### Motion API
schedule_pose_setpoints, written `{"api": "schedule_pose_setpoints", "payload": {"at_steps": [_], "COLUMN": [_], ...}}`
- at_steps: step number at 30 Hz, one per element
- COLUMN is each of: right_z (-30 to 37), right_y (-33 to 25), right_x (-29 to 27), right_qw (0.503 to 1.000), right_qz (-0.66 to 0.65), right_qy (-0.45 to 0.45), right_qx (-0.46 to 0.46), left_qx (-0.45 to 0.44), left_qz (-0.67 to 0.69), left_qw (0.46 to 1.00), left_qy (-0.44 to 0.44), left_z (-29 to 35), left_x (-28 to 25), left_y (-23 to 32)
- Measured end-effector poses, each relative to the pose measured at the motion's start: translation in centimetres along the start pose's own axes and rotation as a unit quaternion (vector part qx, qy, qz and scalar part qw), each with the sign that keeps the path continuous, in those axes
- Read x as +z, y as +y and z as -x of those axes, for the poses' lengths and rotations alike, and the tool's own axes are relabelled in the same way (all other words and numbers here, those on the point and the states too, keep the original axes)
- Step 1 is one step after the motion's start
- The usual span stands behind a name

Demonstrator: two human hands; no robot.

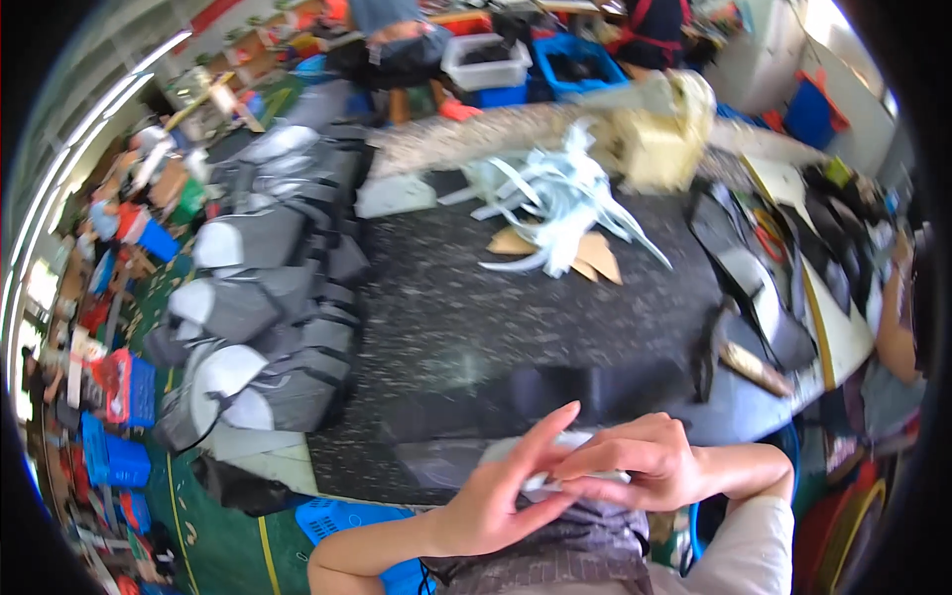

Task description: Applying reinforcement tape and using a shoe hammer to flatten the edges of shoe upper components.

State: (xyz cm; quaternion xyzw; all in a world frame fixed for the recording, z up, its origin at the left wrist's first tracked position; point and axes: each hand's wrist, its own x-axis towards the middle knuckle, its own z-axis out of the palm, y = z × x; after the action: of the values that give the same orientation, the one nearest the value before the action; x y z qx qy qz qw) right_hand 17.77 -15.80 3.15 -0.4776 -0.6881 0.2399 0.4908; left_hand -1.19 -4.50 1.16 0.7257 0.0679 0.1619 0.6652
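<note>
Both of my hands meet over the table's near edge around a small, pale flat piece (pixel 536 483), partly hidden by the fingers. My right hand (pixel 647 462) is closed, its thumb and fingers pinching the piece. My left hand (pixel 486 506) holds it from the other side, index finger stretched up and thumb below; its remaining fingers are hidden. Just beyond the hands, dark flat pieces (pixel 595 392) lie on the dark speckled tabletop (pixel 446 317). To their right rests what looks like a hammer (pixel 749 368) with a wooden handle.
Stacked grey pieces with white panels and black straps (pixel 288 297) line the left side. A heap of pale strips (pixel 565 203) lies over tan flat pieces (pixel 598 260) toward the back. Beyond stands a bulky cream object (pixel 659 149). A blue basket (pixel 347 521) sits below the near edge.
</note>
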Motion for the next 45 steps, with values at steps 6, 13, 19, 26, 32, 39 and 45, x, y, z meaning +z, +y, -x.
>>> {"api": "schedule_pose_setpoints", "payload": {"at_steps": [6, 13, 19, 26, 32, 39, 45], "right_z": [8.0, 9.3, 9.9, 9.1, 8.5, 7.4, 4.8], "right_y": [0.4, 2.3, 4.6, 5.8, 5.5, 4.9, 4.8], "right_x": [1.4, 0.0, -0.3, -0.7, -1.5, -0.8, 1.0], "right_qw": [0.994, 0.945, 0.924, 0.933, 0.916, 0.892, 0.939], "right_qz": [0.023, 0.240, 0.306, 0.281, 0.362, 0.447, 0.325], "right_qy": [0.028, 0.170, 0.160, 0.158, 0.111, -0.062, -0.106], "right_qx": [0.108, 0.145, 0.161, 0.162, 0.132, 0.012, -0.035], "left_qx": [0.068, 0.098, -0.026, -0.018, -0.037, -0.090, 0.035], "left_qz": [-0.324, -0.328, -0.252, -0.238, -0.232, -0.233, -0.503], "left_qw": [0.943, 0.939, 0.967, 0.970, 0.970, 0.967, 0.863], "left_qy": [-0.007, 0.020, 0.037, 0.044, 0.063, 0.048, -0.003], "left_z": [2.3, -1.4, -2.1, -2.0, -2.2, -3.3, -1.3], "left_x": [0.0, -0.3, 0.4, -0.4, -0.6, -0.7, -0.8], "left_y": [-0.8, -1.3, -3.6, -4.3, -4.3, -4.3, -2.5]}}
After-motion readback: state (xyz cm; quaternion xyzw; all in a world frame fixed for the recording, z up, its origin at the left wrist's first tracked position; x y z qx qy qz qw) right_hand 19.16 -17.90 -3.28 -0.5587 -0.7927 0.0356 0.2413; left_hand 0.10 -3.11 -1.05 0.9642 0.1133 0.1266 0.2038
